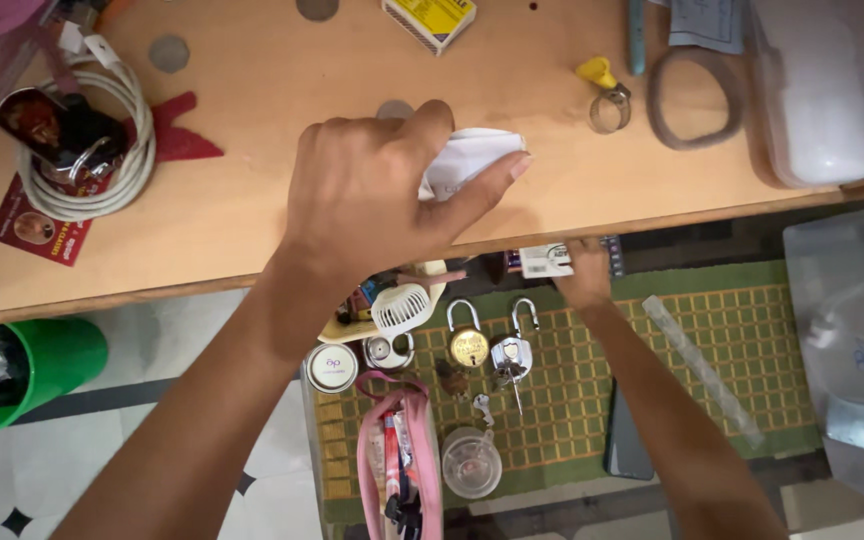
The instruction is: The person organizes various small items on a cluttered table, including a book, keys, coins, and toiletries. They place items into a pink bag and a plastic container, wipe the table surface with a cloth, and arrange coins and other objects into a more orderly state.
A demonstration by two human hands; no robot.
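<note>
Left hand (372,200) pinches white folded paper (472,160) on wooden tabletop (252,110) | right hand (584,280) under its edge, grip unclear | brass padlock (468,345) below.

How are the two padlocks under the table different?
The gold padlock is round and brass-coloured; the silver padlock is shiny chrome. The gold padlock's loop looks closed, while the silver padlock's loop is swung open. Keys hang from the silver padlock; none show on the gold one. Both lie side by side on the green checked mat.
</note>
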